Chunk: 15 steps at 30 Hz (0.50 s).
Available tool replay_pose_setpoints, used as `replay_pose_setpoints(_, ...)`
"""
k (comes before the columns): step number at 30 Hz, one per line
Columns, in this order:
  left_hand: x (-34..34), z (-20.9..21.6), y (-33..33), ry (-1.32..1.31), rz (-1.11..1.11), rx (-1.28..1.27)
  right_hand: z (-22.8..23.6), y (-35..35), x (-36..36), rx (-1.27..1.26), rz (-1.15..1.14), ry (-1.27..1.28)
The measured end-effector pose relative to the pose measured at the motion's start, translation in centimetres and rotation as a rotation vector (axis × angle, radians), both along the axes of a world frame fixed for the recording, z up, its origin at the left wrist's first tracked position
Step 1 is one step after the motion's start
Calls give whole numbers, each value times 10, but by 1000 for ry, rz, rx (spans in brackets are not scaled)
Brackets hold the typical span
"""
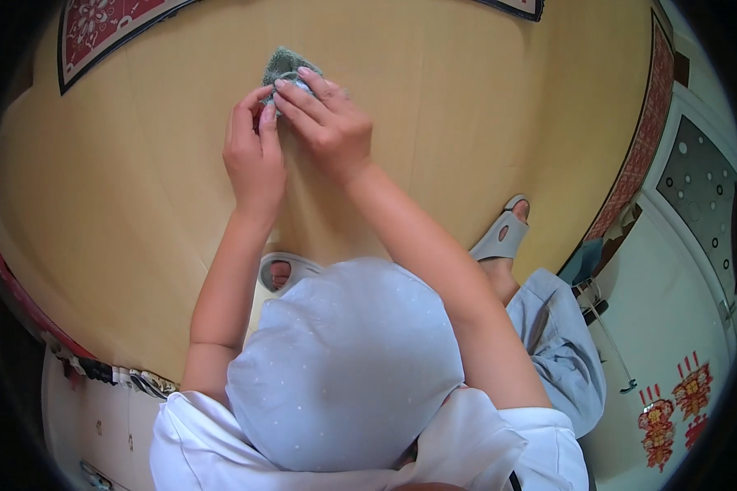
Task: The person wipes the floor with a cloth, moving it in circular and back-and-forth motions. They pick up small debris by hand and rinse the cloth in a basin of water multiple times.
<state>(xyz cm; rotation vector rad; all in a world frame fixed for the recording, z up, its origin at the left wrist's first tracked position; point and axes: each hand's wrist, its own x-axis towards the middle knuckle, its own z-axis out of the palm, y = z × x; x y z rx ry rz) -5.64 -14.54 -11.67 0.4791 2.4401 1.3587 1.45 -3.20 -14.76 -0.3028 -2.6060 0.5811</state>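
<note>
Ahead of me, both hands meet over a fuzzy grey-green cloth (283, 61) held out above the pale wood-coloured floor. My left hand (254, 151) grips its near left side between thumb and fingers. Fingers of my right hand (329, 123) press over the top and right side of the cloth. Among the fingertips shows a small whitish, shiny patch, and a bit of dark red peeks out by the left thumb. What these belong to is hidden by the hands and the cloth.
Grey slippers (499, 237) are on my feet on the floor (467, 106). Patterned red mats (98, 33) lie at the far left and along the right edge. A white door (680, 270) with red decorations stands at right. Light blue dotted fabric (344, 360) fills the lower middle.
</note>
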Motion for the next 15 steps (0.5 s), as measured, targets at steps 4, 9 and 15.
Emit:
replay_pose_setpoints(4,-1,14,6,-153,12,11,14,20,36,-202,-238,-3)
replay_pose_setpoints(9,-3,17,5,-79,-101,-139,29,97,136,-365,-995,-49)
replay_pose_setpoints(15,-3,28,-7,129,-86,-35,12,118,180,-154,-1160,-2)
